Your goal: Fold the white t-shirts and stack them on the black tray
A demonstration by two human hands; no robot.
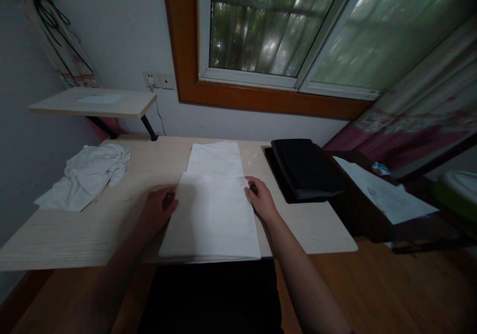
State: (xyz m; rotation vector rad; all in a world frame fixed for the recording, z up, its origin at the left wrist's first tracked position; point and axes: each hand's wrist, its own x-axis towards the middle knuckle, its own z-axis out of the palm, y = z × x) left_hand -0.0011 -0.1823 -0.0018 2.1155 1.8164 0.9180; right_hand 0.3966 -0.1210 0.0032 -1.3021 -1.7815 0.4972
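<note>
White cloth [218, 214] is best kept square; left hand [157, 208] and right hand [263, 200] curl fingers at its edges (grip unclear).

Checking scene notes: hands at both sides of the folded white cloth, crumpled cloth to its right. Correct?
Wrong side: the head view shows the crumpled cloth left of the folded white cloth. The left hand and right hand are as stated.
</note>
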